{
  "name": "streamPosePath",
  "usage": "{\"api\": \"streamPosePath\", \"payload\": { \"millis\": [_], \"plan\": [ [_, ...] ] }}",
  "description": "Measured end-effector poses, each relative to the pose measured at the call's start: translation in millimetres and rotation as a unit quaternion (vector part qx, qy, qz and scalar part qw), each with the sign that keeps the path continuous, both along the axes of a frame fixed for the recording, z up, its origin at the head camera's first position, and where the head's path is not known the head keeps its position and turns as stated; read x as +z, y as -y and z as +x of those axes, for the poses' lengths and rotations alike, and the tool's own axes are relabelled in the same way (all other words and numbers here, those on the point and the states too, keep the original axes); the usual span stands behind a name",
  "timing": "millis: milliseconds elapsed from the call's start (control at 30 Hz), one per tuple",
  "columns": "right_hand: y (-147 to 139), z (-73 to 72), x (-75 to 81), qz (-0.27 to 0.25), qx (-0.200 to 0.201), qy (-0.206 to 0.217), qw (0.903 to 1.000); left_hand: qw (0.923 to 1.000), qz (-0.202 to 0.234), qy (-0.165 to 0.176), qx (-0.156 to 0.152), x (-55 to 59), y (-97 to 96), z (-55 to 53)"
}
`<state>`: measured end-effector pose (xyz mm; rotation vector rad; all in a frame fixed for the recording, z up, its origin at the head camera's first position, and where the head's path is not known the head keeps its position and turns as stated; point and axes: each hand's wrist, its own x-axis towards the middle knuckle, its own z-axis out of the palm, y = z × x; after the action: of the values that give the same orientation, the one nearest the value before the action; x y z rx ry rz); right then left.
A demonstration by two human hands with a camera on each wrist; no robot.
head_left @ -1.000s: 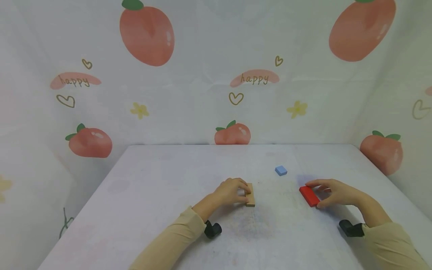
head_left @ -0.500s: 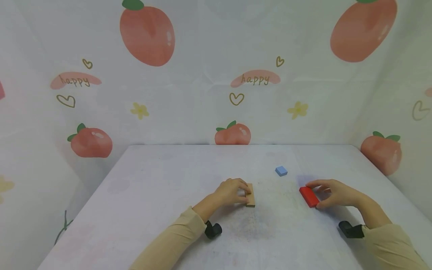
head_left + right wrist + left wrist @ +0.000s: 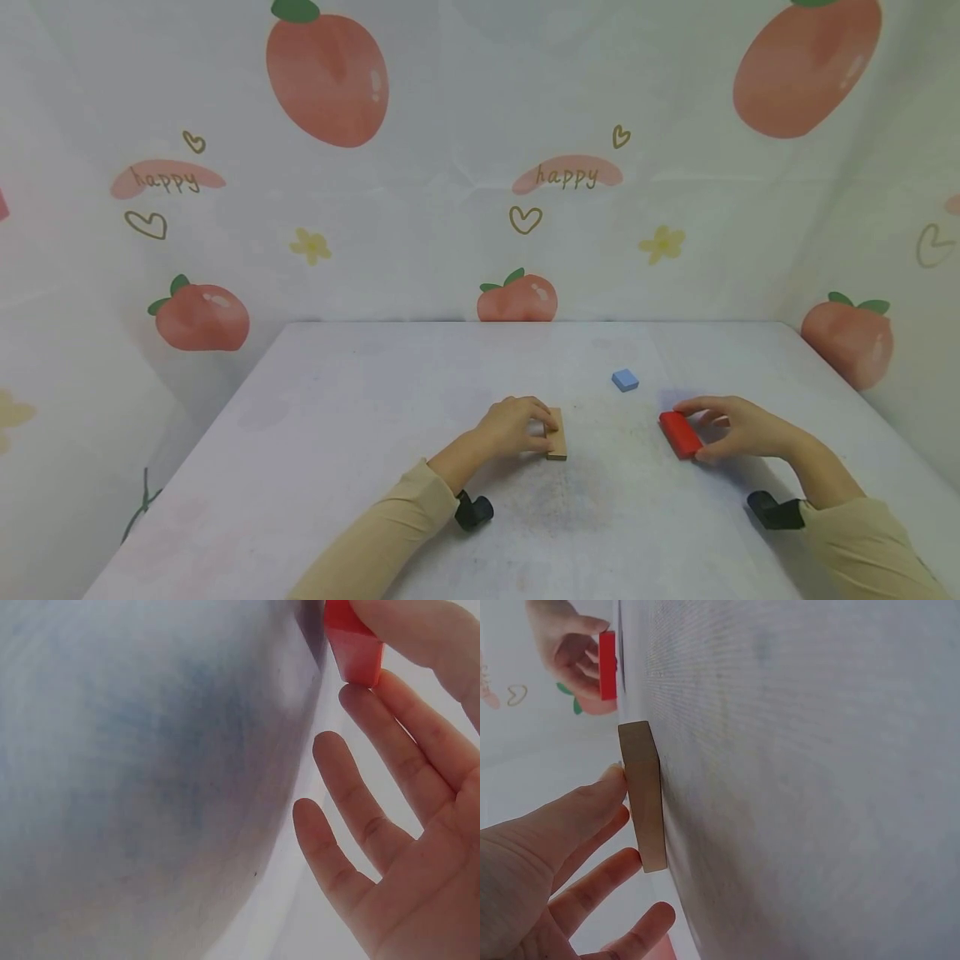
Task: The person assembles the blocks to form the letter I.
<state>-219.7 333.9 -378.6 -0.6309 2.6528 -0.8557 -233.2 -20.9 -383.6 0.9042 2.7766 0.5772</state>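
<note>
My left hand (image 3: 513, 425) holds a flat tan wooden block (image 3: 557, 448) near the middle of the white table. In the left wrist view the thumb lies against one part of the wooden block (image 3: 646, 802) and fingertips meet its near side; the block sits on the tabletop. To the right, my right hand (image 3: 738, 429) pinches a red block (image 3: 680, 436) between thumb and fingers, which span its length. Part of the red block (image 3: 356, 652) shows in the right wrist view, with the other fingers extended below it. Whether it touches the table is hard to tell.
A small blue block (image 3: 625, 381) lies behind and between the two hands. The white table (image 3: 360, 400) ends at a fruit-print cloth (image 3: 420, 167) behind it, and more cloth hangs at both sides.
My right hand has shifted slightly left, and the red block has moved with it. The left hand, wooden block and blue block stay where they were.
</note>
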Motion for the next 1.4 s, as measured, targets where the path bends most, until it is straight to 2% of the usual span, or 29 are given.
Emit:
{"api": "streamPosePath", "payload": {
  "millis": [900, 1400],
  "plan": [
    [32, 1.8, 10.7, -0.001, -0.005, -0.041, 0.9992, 0.9999, 0.003, 0.007, 0.012, 0.7, -0.5, 1.6],
    [50, 3.6, 11.1, 0.004, 0.03, -0.082, 0.9961, 0.9998, 0.002, 0.009, 0.016, 1.1, -0.6, 1.9]
  ]
}}
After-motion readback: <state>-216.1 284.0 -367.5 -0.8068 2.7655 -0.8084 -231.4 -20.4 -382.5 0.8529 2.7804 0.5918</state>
